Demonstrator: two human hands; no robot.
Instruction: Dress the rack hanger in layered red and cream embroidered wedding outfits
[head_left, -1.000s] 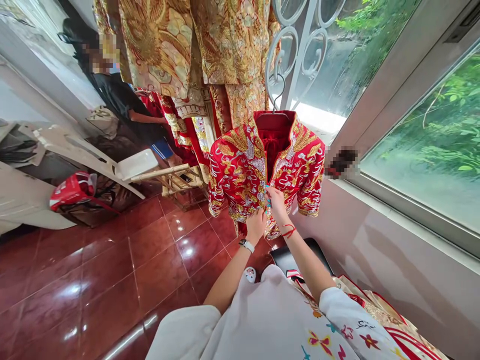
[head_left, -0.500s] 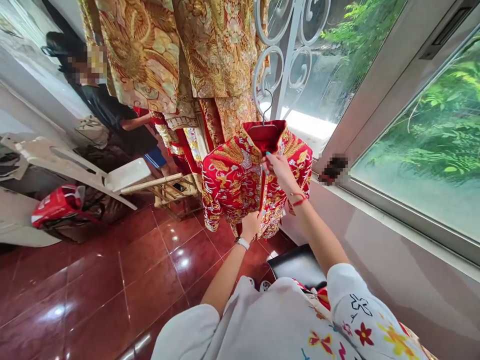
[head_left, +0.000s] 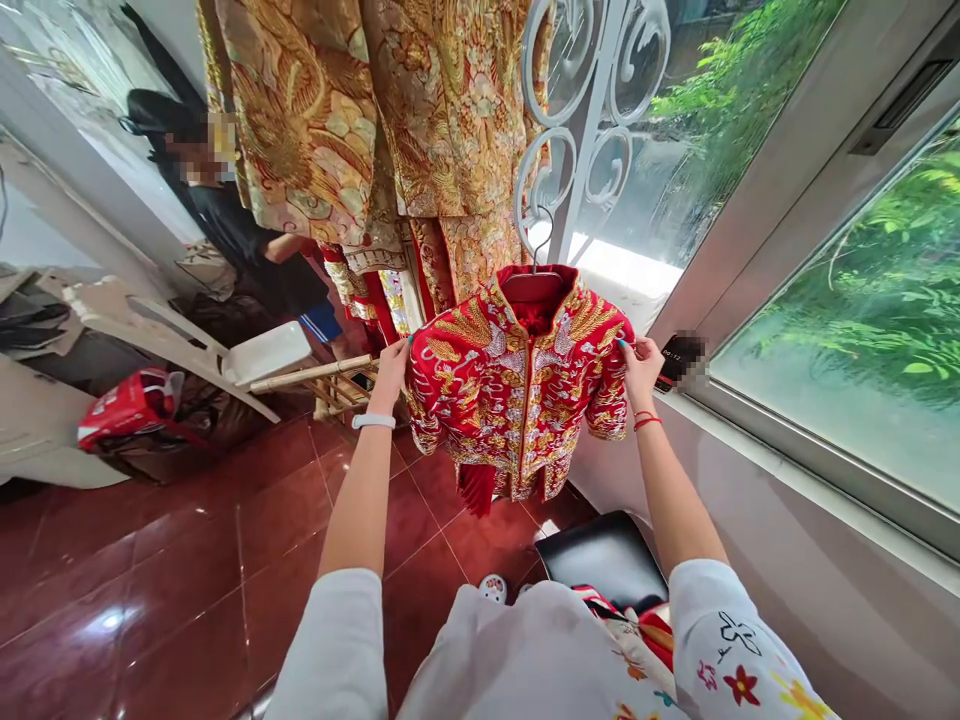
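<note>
- The left hand (head_left: 391, 374) pinches the left shoulder of the red embroidered jacket (head_left: 487, 385).
- The right hand (head_left: 642, 366) pinches its right shoulder.
- The jacket hangs mid-scene on a hanger (head_left: 535, 284), near the white grille (head_left: 585, 115).
- Gold garments (head_left: 450, 120) hang far, left of the grille.

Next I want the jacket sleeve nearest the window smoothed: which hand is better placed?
Right, most likely: the right hand touches the red jacket at that side's shoulder, just above the sleeve, while the left hand is across at the opposite shoulder.
</note>
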